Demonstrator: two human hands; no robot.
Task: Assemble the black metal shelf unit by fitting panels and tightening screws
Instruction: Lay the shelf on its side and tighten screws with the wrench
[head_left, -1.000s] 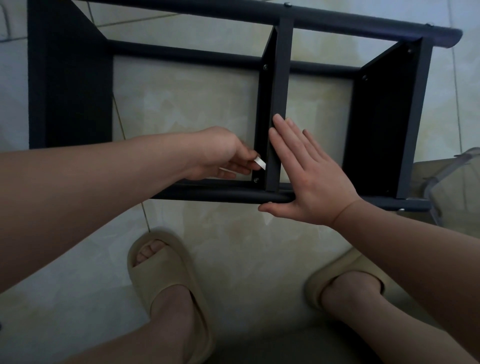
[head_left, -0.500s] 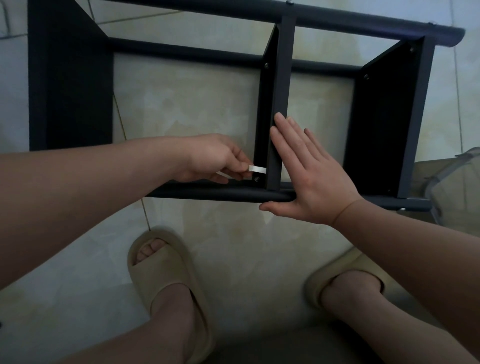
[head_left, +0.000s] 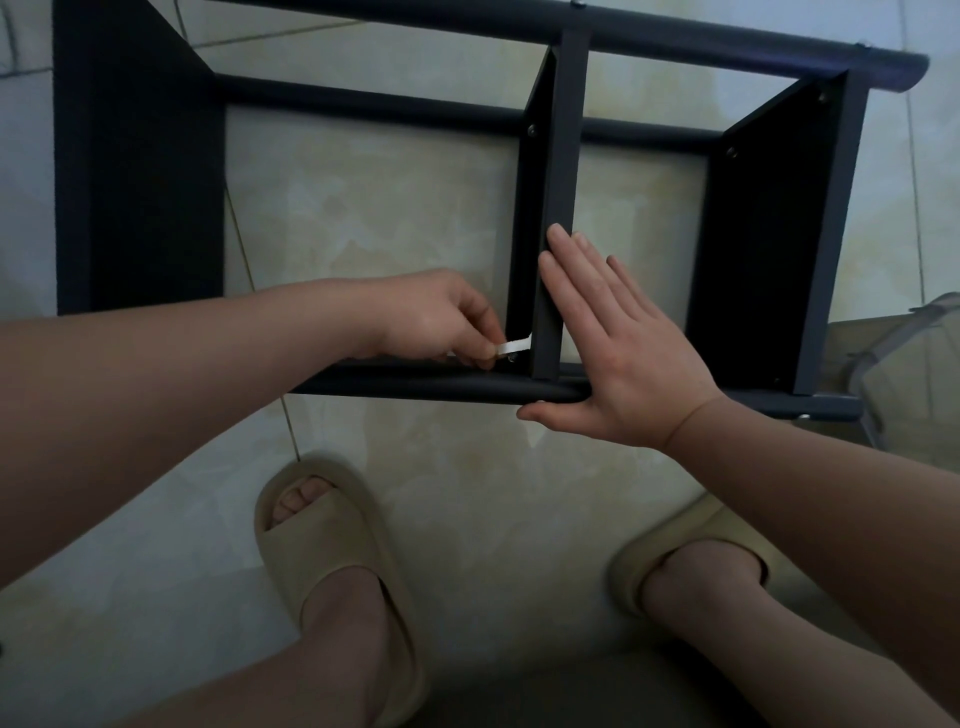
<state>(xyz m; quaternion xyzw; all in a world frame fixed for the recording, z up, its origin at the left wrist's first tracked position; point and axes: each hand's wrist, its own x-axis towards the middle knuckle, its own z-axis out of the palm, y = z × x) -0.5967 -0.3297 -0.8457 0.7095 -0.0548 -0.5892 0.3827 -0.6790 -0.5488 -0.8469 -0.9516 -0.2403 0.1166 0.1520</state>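
The black metal shelf unit (head_left: 140, 171) lies on its side on the tiled floor, with round rails and upright panels. My left hand (head_left: 441, 319) pinches a small flat silver wrench (head_left: 514, 345) at a screw (head_left: 511, 358) where the middle panel (head_left: 558, 208) meets the near rail (head_left: 426, 387). My right hand (head_left: 618, 353) lies flat with straight fingers against the right face of the middle panel, its thumb under the near rail. Other screws show on the far ends of the panels.
My feet in beige slippers (head_left: 332, 551) stand on the pale tiles just in front of the shelf. A clear plastic item (head_left: 904, 364) sits at the right edge, beside the right end panel (head_left: 769, 228).
My left hand has swung the wrench downward and to the right at the screw. My right hand has stayed pressed on the middle panel.
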